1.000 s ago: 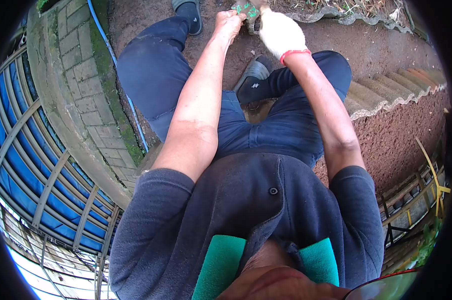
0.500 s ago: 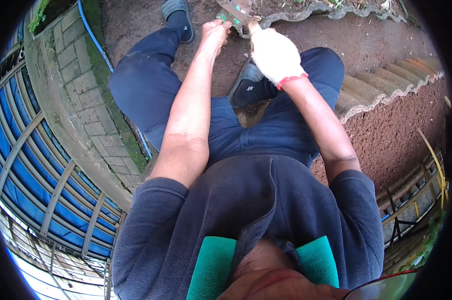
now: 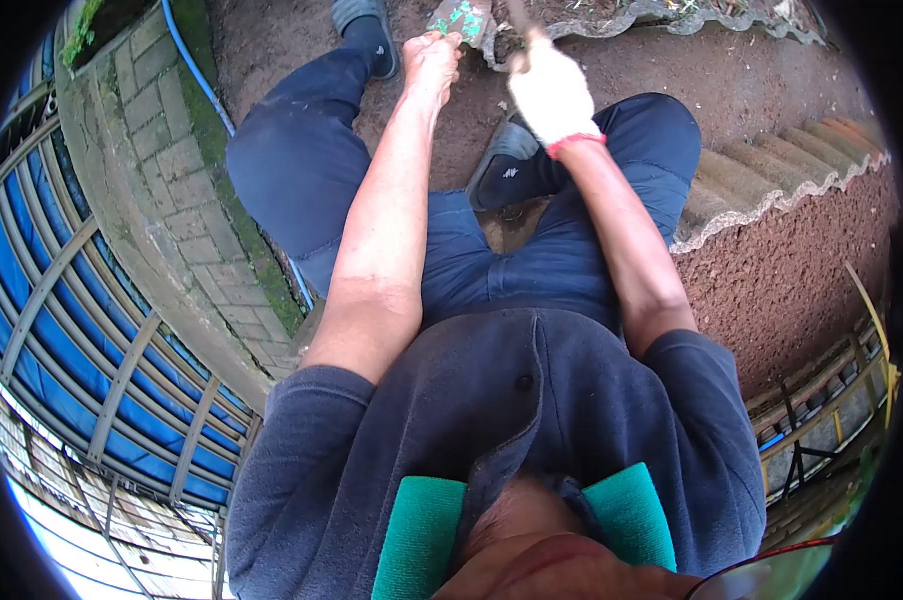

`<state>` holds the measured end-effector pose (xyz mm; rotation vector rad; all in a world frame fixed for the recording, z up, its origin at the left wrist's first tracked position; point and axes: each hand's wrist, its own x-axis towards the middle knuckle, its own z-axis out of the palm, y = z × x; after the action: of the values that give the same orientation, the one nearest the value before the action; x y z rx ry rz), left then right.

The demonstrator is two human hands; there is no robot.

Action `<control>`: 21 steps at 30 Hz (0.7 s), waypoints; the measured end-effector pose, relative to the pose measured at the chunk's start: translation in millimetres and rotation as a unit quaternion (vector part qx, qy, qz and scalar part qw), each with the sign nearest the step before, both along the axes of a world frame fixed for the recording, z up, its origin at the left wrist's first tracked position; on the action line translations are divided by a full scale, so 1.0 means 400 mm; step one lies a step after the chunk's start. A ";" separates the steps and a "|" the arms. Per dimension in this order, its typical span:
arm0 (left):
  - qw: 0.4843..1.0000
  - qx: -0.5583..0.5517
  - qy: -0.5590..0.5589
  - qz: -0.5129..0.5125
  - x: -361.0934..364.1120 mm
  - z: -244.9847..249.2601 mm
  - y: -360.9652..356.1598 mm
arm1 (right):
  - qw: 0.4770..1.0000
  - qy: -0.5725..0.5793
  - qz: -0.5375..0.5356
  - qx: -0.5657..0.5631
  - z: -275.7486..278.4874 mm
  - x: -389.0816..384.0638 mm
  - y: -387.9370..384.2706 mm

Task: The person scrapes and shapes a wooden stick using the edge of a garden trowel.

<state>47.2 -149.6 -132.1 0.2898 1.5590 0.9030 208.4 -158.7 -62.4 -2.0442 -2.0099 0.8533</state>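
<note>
At the top of the view, my bare left hand [image 3: 433, 62] is closed, with its fingertips at the edge of a flat grey slab [image 3: 479, 32]. Bright green bits [image 3: 463, 17], like cut leaves, lie on this slab. Whatever the left fingers pinch is hidden. My right hand [image 3: 551, 95] wears a white knitted glove with a red cuff. It is wrapped round the handle of a knife [image 3: 519, 14], whose blade is blurred and partly out of the frame, just right of the slab.
Wavy roofing sheets edge a soil bed [image 3: 661, 12] at the top; more corrugated sheets [image 3: 761, 180] stand to the right by reddish soil. A blue hose [image 3: 193, 75] runs along the mossy brick path [image 3: 166, 150] on the left. My sandalled feet [image 3: 506, 165] rest on the dirt.
The knife has moved off the slab to the right and swung more upright, uncovering the green bits. My left hand stays nearly in place.
</note>
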 end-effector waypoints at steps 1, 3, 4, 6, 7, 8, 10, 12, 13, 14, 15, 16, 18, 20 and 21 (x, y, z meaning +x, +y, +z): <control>1.000 -0.011 0.019 0.008 0.001 0.002 -0.016 | 0.999 0.012 -0.002 0.038 0.046 0.007 0.001; 0.999 -0.017 0.051 0.012 0.018 0.012 -0.002 | 0.988 0.006 -0.012 0.152 0.060 -0.009 -0.008; 1.000 0.026 -0.012 -0.005 -0.011 -0.044 -0.018 | 0.986 0.020 -0.010 0.164 0.049 -0.024 -0.028; 0.998 0.000 0.055 -0.033 -0.026 -0.010 -0.020 | 0.996 0.037 0.012 0.086 -0.003 -0.023 -0.078; 0.999 0.008 0.032 -0.020 -0.033 -0.017 -0.015 | 0.999 0.047 0.025 -0.007 -0.050 -0.017 -0.091; 0.988 -0.060 0.108 -0.090 -0.009 0.068 0.018 | 0.999 0.029 -0.019 -0.024 -0.058 -0.021 -0.093; 0.984 -0.077 0.115 -0.112 -0.010 0.064 0.064 | 0.993 0.094 -0.068 -0.036 0.002 -0.001 -0.073; 0.993 -0.032 0.020 -0.112 0.012 0.105 0.116 | 0.978 0.147 -0.146 -0.011 0.094 0.082 -0.058; 0.991 0.027 -0.054 -0.116 0.074 0.174 0.127 | 0.968 0.161 -0.193 0.002 0.181 0.139 -0.067; 0.980 0.055 -0.078 -0.177 0.146 0.233 0.141 | 0.957 0.177 -0.231 0.011 0.259 0.195 -0.087; 0.964 0.084 -0.100 -0.229 0.221 0.290 0.147 | 0.953 0.154 -0.258 0.032 0.317 0.256 -0.112; 0.951 0.093 -0.103 -0.276 0.311 0.348 0.141 | 0.940 0.135 -0.260 0.173 0.320 0.319 -0.141; 0.913 0.079 -0.117 -0.382 0.498 0.423 0.082 | 0.909 0.029 -0.279 0.308 0.328 0.445 -0.239; 0.866 0.053 -0.146 -0.475 0.655 0.415 0.007 | 0.884 -0.047 -0.344 0.311 0.273 0.568 -0.346; 0.843 0.044 -0.164 -0.510 0.719 0.383 -0.030 | 0.879 -0.090 -0.382 0.270 0.253 0.621 -0.402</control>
<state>334.8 -161.7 20.9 0.8802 0.8265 0.1448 456.7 -319.4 38.7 -2.2860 -1.0948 -0.0548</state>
